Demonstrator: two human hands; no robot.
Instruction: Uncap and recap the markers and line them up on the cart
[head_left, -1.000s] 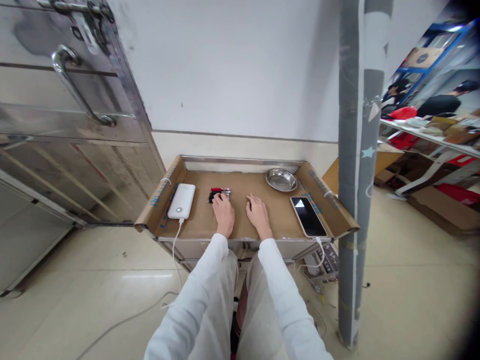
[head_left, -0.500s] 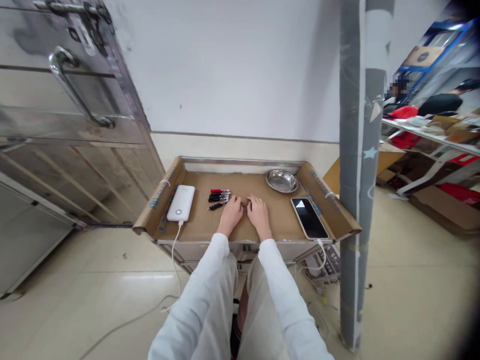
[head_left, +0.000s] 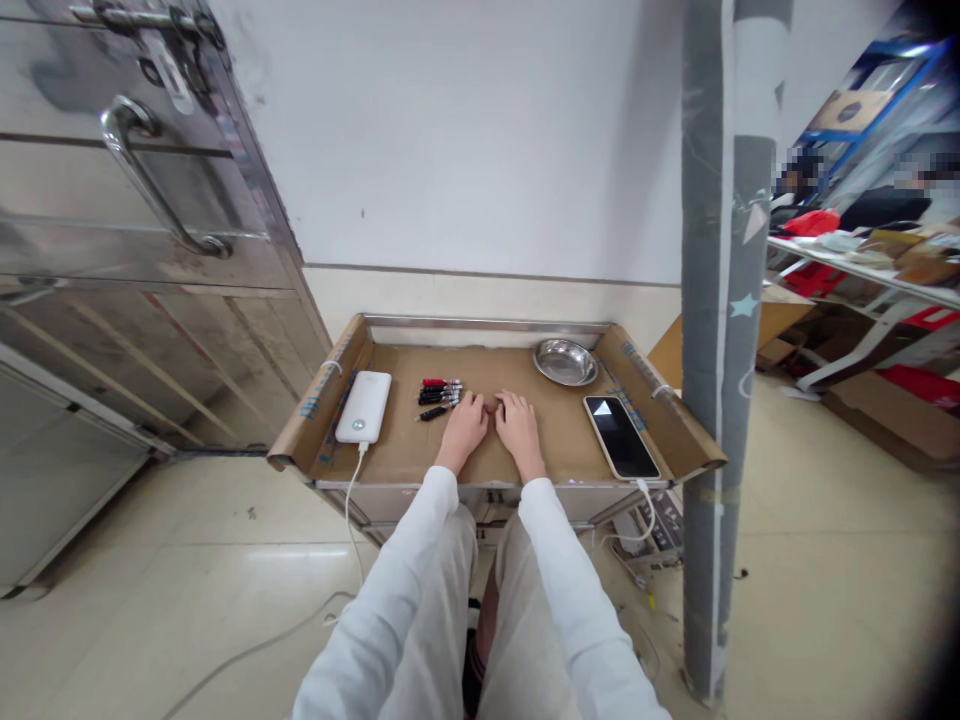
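Observation:
Both hands lie palm down near the middle of a cardboard-lined tray table [head_left: 420,460], thumbs close together. My left hand [head_left: 464,432] is open, its fingers stretched forward beside several markers; it appears to hold nothing. One red marker [head_left: 439,383] lies at the back of that group, with black markers [head_left: 437,411] in front of it, their light ends toward my left hand. My right hand [head_left: 517,430] also rests open on the cardboard, nothing visible in it. Past it, at the back right, sits a shallow round metal bowl [head_left: 565,364].
A white power bank [head_left: 364,405] with a cable lies at the tray's left, and a plugged-in phone [head_left: 622,437] at its right. Cardboard walls rise on both sides. A grey wrapped pole [head_left: 716,400] stands to the right; a metal door [head_left: 142,250] is at left.
The view shifts very slightly. Both hands, the markers and the bowl keep their places on the tray.

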